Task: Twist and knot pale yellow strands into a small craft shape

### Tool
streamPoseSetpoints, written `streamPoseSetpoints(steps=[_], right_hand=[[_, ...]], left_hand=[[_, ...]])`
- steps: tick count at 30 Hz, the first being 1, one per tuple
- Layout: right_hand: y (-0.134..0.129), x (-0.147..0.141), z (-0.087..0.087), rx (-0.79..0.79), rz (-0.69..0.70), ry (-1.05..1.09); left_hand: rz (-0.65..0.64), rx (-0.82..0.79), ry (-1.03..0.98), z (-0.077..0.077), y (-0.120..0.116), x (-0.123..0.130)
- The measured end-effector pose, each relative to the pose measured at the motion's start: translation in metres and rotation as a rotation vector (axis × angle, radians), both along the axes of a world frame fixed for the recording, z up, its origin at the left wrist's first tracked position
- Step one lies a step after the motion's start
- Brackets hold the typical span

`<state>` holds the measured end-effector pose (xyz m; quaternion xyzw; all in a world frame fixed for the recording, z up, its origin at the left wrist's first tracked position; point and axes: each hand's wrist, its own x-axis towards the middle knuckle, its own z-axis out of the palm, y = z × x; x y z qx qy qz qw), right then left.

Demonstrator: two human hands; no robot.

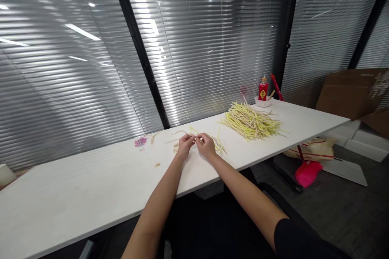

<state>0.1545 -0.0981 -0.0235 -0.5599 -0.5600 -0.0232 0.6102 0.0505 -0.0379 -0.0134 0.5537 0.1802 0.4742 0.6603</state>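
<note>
My left hand (pixel 185 145) and my right hand (pixel 206 145) meet over the white table (pixel 100 182), fingertips pinched close together. Whatever lies between the fingertips is too small and hidden to name. Around and behind both hands lie several loose thin strands (pixel 220 142), yellow and beige. To the right of my right hand is a big heap of long, thin yellow-green and beige stems (pixel 251 121). Left of my left hand sits a small pile of pink and purple bits (pixel 140 142), with one small reddish loop (pixel 142 149) beside it.
A red bottle (pixel 263 90) stands in a shallow pale dish (pixel 263 102) at the back right. Window blinds (pixel 197 48) rise behind the table. Cardboard boxes (pixel 349 93), a bag (pixel 316 149) and a bright pink item (pixel 308 173) are beyond the table's right side.
</note>
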Motion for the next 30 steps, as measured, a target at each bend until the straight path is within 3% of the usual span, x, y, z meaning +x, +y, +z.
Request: streamPoseSetpoints(steps=[12, 24, 30], right_hand=[[0.004, 0.004, -0.004, 0.018, 0.036, -0.026], [0.007, 0.007, -0.008, -0.008, 0.051, -0.083], [0.004, 0.0, -0.007, -0.09, 0.002, -0.074]], left_hand=[[-0.001, -0.041, 0.021, -0.001, 0.0, 0.001], [0.131, 0.069, 0.018, -0.014, 0.007, 0.007], [0.114, -0.052, -0.025, -0.008, 0.003, 0.005]])
